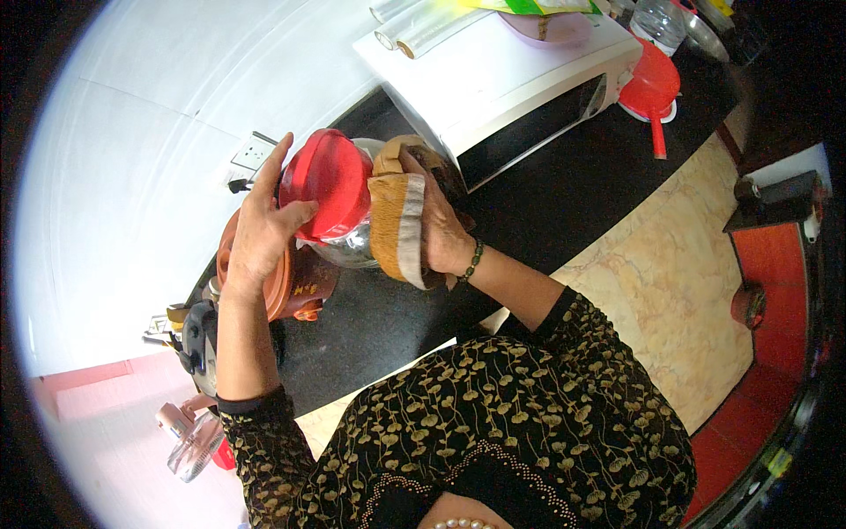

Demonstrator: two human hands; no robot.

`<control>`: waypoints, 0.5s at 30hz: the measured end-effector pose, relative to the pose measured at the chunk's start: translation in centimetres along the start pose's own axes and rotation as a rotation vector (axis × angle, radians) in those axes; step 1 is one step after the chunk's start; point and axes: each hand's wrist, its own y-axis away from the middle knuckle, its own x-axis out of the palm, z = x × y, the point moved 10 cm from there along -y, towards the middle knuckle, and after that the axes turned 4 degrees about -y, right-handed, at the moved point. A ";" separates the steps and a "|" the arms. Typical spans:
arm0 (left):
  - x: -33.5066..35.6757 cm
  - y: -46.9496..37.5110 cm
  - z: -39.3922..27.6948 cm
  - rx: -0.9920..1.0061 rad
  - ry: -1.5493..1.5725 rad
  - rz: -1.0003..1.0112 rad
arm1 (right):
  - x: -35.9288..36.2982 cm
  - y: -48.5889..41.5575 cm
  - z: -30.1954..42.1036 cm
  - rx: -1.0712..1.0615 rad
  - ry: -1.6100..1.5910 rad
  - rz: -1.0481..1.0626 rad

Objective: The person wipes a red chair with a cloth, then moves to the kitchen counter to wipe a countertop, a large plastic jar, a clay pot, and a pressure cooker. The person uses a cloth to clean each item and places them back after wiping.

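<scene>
A clear jar (350, 246) with a large red lid (334, 182) is tilted over the dark countertop, its lid towards the wall. My left hand (263, 228) holds the lid's side, with the thumb on its near edge and the index finger stretched out beyond it. A brown cloth with a white band (390, 221) lies against the jar's right side. My right hand (443, 228) grips this cloth; its fingers are partly hidden by the folds. Just behind my left hand stands an orange-brown pot (281, 284), partly covered by my forearm.
A white microwave oven (456, 99) stands right of the jar, with clear rolls (423, 30) and a pale pink bowl (545, 30) on top. Farther right is a red ladle-shaped scoop (651, 82). A wall socket (254, 153), a dark-lidded cooker (201, 344) and a fan (195, 446) are on the left.
</scene>
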 end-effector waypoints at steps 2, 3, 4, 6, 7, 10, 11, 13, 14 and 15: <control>0.6 -1.1 0.2 0.057 -0.015 0.036 | 0.0 -0.7 1.1 -0.083 0.100 0.053; 1.0 -1.6 0.2 0.099 -0.020 0.047 | 0.1 -0.9 1.1 -0.106 0.172 0.081; 0.8 -1.8 -1.0 0.260 -0.367 -0.053 | 0.5 -1.4 -0.3 0.036 -0.257 0.103; 0.9 -2.2 -0.1 0.231 -0.406 -0.046 | 1.4 -1.7 -3.3 0.320 -0.844 0.063; 0.9 -2.4 0.3 0.204 -0.458 -0.030 | 2.4 -1.5 -4.6 0.471 -1.024 0.061; 0.4 -2.2 0.4 0.209 -0.435 -0.075 | 2.3 -4.7 -5.5 0.346 -0.726 0.160; 0.3 -2.2 0.4 0.205 -0.446 -0.071 | 3.0 -5.4 -7.1 0.465 -0.659 0.221; 0.1 -2.3 0.4 0.190 -0.434 -0.068 | 5.5 -6.5 -9.5 0.759 -0.928 0.338; 0.1 -2.4 0.4 0.187 -0.436 -0.059 | 7.0 -6.3 -10.9 0.956 -0.951 0.338; 0.2 -2.5 0.4 0.187 -0.395 -0.043 | 7.4 -7.2 -11.2 0.925 -0.895 0.365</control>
